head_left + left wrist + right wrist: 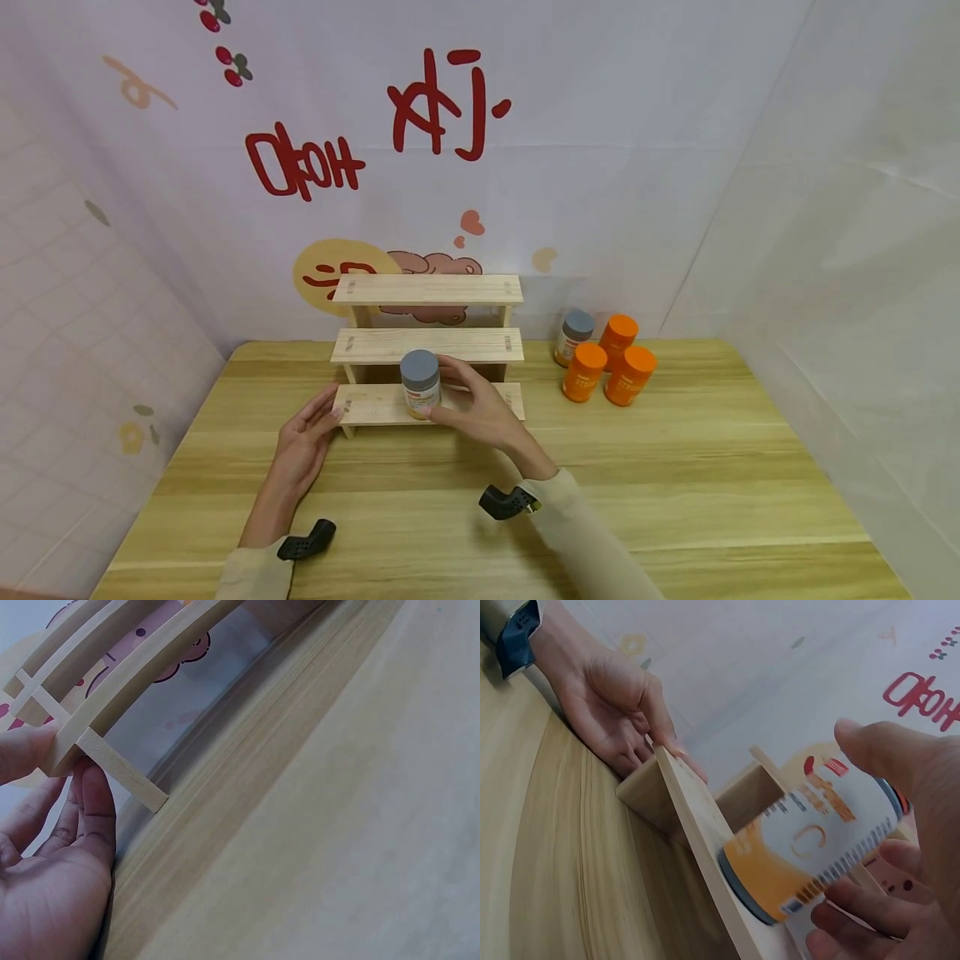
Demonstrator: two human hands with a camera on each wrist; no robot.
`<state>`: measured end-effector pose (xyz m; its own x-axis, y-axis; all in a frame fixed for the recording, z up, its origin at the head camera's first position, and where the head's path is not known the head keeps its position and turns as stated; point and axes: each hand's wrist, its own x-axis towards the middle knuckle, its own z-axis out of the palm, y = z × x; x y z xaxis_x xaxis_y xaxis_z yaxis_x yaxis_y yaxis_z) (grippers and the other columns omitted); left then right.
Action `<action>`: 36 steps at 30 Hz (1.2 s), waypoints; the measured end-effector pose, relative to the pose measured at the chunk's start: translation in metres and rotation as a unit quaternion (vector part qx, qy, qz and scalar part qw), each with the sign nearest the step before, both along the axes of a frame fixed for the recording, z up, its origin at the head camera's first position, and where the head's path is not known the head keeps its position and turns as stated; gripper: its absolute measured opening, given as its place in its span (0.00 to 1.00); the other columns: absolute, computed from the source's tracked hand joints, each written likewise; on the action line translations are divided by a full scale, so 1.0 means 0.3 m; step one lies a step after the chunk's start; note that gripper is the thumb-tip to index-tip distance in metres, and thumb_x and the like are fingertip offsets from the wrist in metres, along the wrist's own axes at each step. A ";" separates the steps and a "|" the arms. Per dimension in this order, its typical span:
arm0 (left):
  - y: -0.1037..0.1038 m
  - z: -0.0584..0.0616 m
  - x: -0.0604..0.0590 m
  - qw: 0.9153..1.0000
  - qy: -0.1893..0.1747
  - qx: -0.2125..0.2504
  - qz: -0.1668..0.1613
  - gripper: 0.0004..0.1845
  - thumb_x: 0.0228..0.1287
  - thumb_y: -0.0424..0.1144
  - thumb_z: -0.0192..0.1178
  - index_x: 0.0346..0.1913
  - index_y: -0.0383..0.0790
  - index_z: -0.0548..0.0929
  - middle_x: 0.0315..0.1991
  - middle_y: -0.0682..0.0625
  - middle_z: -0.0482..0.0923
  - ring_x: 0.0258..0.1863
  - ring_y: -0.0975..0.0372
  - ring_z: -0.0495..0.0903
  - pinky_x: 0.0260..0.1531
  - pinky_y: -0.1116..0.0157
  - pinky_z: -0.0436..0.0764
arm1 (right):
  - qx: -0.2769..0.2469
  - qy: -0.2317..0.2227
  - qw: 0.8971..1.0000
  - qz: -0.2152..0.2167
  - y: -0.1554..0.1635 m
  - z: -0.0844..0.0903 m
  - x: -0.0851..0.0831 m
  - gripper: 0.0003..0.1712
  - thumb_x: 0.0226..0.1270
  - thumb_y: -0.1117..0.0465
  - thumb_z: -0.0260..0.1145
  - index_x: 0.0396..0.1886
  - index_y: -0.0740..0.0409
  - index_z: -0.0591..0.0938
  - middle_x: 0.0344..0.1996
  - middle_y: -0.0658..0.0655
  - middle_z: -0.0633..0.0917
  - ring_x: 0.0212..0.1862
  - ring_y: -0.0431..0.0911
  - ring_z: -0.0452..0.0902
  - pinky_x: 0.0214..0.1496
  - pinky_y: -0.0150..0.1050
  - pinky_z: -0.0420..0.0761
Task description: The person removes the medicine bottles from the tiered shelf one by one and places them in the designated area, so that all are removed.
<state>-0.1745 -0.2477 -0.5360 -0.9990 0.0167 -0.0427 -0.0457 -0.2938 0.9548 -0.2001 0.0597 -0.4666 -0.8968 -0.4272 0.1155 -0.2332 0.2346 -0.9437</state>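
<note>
A three-step wooden shelf rack (427, 345) stands against the back wall. My left hand (302, 442) grips the left end of its lowest step (67, 742), thumb on top and fingers below. A jar with a grey lid (421, 385) and a white and yellow label is at the middle of that step. My right hand (480, 408) holds the jar from the right, thumb in front and fingers behind. In the right wrist view, the base of the jar (810, 840) meets the step's board or sits very close to it; I cannot tell which.
Right of the rack stand another grey-lidded jar (574, 337) and three orange jars, the nearest-left orange jar (584, 372) among them. Behind is a white cloth wall (615, 167) with printed red characters. The wood-grain table (675, 500) stretches out in front.
</note>
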 end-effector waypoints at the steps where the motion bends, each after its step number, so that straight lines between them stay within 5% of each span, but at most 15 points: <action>1: 0.000 0.000 0.001 1.000 0.000 -0.001 0.000 0.37 0.76 0.31 0.58 0.80 0.29 0.54 0.62 0.59 0.73 0.61 0.74 0.75 0.59 0.79 0.77 | 0.005 -0.001 1.000 -0.005 -0.010 0.000 -0.001 0.46 0.62 0.52 0.78 0.77 0.33 0.66 0.69 0.51 0.76 0.73 0.51 0.70 0.77 0.53 0.68; 10: -0.004 -0.002 -0.001 1.000 -0.005 -0.001 -0.001 0.38 0.76 0.32 0.59 0.81 0.29 0.53 0.63 0.59 0.71 0.61 0.74 0.74 0.59 0.79 0.76 | 0.006 -0.004 0.999 -0.039 -0.078 0.002 -0.005 0.41 0.64 0.53 0.76 0.76 0.43 0.70 0.65 0.54 0.79 0.68 0.50 0.76 0.71 0.49 0.76; 36: -0.002 0.000 -0.003 1.000 -0.005 -0.001 -0.003 0.38 0.76 0.33 0.59 0.81 0.30 0.53 0.63 0.58 0.71 0.62 0.73 0.73 0.59 0.79 0.77 | -0.018 0.010 0.998 -0.051 -0.038 0.045 0.031 0.35 0.66 0.54 0.76 0.71 0.38 0.73 0.61 0.49 0.82 0.67 0.44 0.76 0.71 0.46 0.77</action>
